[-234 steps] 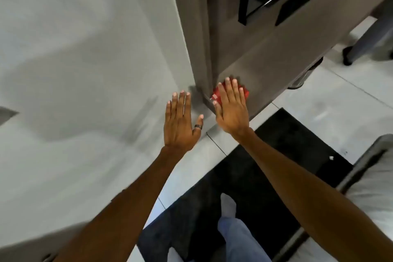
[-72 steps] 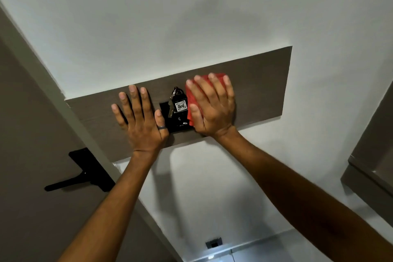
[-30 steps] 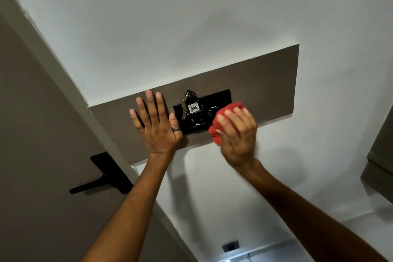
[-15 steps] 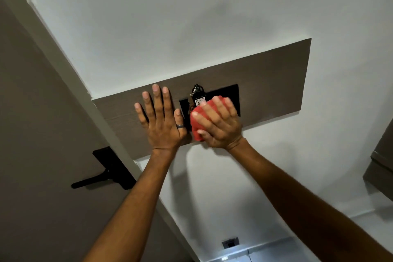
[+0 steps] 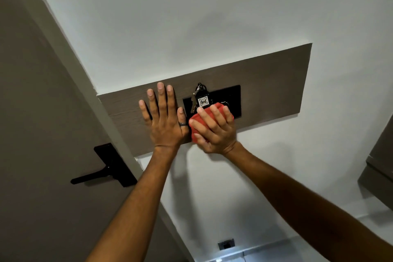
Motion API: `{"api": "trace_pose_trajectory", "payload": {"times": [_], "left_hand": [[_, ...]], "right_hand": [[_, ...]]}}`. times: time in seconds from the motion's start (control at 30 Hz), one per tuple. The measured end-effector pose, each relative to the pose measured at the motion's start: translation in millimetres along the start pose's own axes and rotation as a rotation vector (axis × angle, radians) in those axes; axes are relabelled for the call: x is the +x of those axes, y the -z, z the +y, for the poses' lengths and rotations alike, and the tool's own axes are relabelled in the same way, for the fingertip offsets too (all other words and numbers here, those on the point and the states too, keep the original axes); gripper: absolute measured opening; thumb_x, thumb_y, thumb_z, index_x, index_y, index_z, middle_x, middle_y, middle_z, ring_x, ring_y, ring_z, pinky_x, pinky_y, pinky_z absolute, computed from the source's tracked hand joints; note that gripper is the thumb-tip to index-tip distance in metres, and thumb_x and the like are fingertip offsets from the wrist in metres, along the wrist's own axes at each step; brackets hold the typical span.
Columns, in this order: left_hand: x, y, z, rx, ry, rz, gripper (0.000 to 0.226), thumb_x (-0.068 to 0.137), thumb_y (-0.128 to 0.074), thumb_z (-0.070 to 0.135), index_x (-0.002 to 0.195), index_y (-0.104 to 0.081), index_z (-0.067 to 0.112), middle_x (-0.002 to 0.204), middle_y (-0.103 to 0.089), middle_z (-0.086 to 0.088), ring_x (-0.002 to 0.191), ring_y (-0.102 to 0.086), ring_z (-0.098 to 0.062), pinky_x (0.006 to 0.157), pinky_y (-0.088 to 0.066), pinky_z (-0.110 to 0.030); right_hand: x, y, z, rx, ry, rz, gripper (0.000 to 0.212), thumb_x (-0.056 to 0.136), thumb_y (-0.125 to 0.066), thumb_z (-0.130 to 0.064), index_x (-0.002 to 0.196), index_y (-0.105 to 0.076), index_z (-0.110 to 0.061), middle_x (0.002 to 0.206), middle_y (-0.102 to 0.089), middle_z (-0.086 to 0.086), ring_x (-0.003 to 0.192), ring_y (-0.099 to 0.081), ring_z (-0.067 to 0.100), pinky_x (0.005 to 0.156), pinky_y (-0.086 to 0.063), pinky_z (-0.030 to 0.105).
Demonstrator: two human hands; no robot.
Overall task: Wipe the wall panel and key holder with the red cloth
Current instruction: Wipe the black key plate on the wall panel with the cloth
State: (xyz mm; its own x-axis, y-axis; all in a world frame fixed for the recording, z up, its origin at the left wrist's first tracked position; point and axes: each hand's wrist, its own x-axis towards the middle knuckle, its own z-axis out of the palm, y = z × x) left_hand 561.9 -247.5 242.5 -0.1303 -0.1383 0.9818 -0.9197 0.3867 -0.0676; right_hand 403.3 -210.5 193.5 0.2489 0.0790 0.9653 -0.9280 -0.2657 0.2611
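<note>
Fingers (image 5: pixel 214 117) of the right hand (image 5: pixel 214 132) clamp the bunched red cloth (image 5: pixel 196 122) against the black key holder (image 5: pixel 232 100); left hand (image 5: pixel 164 121) lies flat, fingers spread, on the wall panel (image 5: pixel 272 83)

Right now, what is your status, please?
Left hand flat on wall panel. Right hand presses red cloth on key holder. Hanging keys in the way.

Handwritten "406" on the white key tag (image 5: pixel 202 101)

Matt wood-grain wall panel (image 5: pixel 265 83), glossy black key holder (image 5: pixel 232 98), soft red cloth (image 5: pixel 196 121).
</note>
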Motion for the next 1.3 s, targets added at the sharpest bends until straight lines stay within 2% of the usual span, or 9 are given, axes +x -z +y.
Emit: {"api": "trace_pose_trajectory", "payload": {"times": [0.07,0.2,0.37,0.53,0.7,0.83,0.97,1.13,1.3], "left_hand": [[-0.8,-0.2,-1.0,-0.003,0.002,0.004,0.061,0.104,-0.028,0.034,0.16,-0.02,0.011,0.163,-0.032,-0.014,0.158,0.001,-0.024,0.129,-0.003,-0.05],[-0.3,0.0,0.4,0.001,-0.018,0.014,0.062,0.103,-0.03,0.034,0.16,-0.02,0.012,0.164,-0.028,-0.011,0.158,0.0,-0.024,0.128,-0.005,-0.05],[-2.7,-2.9,-2.5,-0.008,-0.003,0.015,0.063,0.103,-0.032,0.034,0.161,-0.019,0.012,0.163,-0.033,-0.014,0.158,-0.002,-0.025,0.129,-0.003,-0.05],[0.8,-3.2,-0.4,0.005,-0.023,0.032,0.063,0.102,-0.034,0.032,0.16,-0.022,0.011,0.16,-0.039,-0.015,0.15,-0.025,-0.037,0.128,-0.005,-0.05],[-2.9,-4.7,-0.6,-0.006,-0.023,0.029,0.063,0.103,-0.032,0.033,0.161,-0.018,0.012,0.162,-0.035,-0.015,0.152,-0.022,-0.037,0.129,-0.003,-0.05],[-3.0,-3.4,-0.2,-0.004,-0.008,0.01,0.062,0.104,-0.029,0.033,0.161,-0.018,0.011,0.163,-0.031,-0.016,0.158,0.0,-0.025,0.129,-0.001,-0.05],[-3.0,-3.1,-0.9,-0.004,0.0,0.007,0.061,0.105,-0.028,0.033,0.161,-0.019,0.01,0.163,-0.032,-0.017,0.158,0.004,-0.024,0.129,0.0,-0.05],[-2.0,0.7,1.3,0.011,-0.014,-0.012,0.062,0.105,-0.029,0.034,0.16,-0.019,0.008,0.162,-0.033,-0.018,0.158,0.006,-0.024,0.128,-0.001,-0.051],[0.7,0.8,1.1,-0.006,-0.013,-0.018,0.063,0.104,-0.03,0.034,0.16,-0.018,0.009,0.163,-0.031,-0.017,0.158,0.005,-0.024,0.128,-0.001,-0.051]], "right_hand": [[-4.9,4.3,22.1,-0.025,0.063,-0.008,0.045,0.101,-0.043,-0.039,0.137,-0.065,-0.024,0.147,-0.058,0.011,0.152,-0.04,0.034,0.131,-0.022,0.051],[2.3,-9.8,-21.1,-0.041,-0.436,0.084,0.044,0.104,-0.038,-0.042,0.135,-0.06,-0.021,0.151,-0.053,0.012,0.159,-0.029,0.031,0.133,-0.017,0.052],[-4.2,4.8,14.3,-0.058,-0.109,0.025,0.043,0.104,-0.043,-0.042,0.137,-0.059,-0.021,0.147,-0.054,0.014,0.149,-0.038,0.038,0.132,-0.019,0.051],[19.3,10.7,15.4,-0.02,-0.787,0.18,0.044,0.102,-0.039,-0.034,0.135,-0.063,-0.018,0.153,-0.057,0.013,0.155,-0.036,0.037,0.131,-0.019,0.056],[21.4,14.8,22.6,-0.049,-0.411,0.023,0.045,0.104,-0.045,-0.044,0.14,-0.064,-0.024,0.152,-0.059,0.011,0.157,-0.033,0.034,0.131,-0.018,0.057],[24.7,25.1,80.2,-0.021,-0.016,-0.062,0.046,0.1,-0.05,-0.038,0.14,-0.066,-0.022,0.149,-0.061,0.014,0.152,-0.041,0.04,0.131,-0.022,0.057],[26.4,13.7,29.6,-0.037,-0.439,0.02,0.042,0.103,-0.047,-0.037,0.139,-0.066,-0.026,0.153,-0.058,0.011,0.157,-0.035,0.036,0.131,-0.02,0.056],[31.6,28.7,64.6,-0.007,-0.126,-0.067,0.042,0.1,-0.05,-0.036,0.135,-0.07,-0.023,0.148,-0.063,0.009,0.149,-0.046,0.039,0.13,-0.026,0.055],[29.4,9.1,25.3,-0.078,-0.461,-0.003,0.042,0.103,-0.048,-0.037,0.139,-0.066,-0.026,0.153,-0.059,0.006,0.155,-0.039,0.035,0.13,-0.023,0.055]]}}
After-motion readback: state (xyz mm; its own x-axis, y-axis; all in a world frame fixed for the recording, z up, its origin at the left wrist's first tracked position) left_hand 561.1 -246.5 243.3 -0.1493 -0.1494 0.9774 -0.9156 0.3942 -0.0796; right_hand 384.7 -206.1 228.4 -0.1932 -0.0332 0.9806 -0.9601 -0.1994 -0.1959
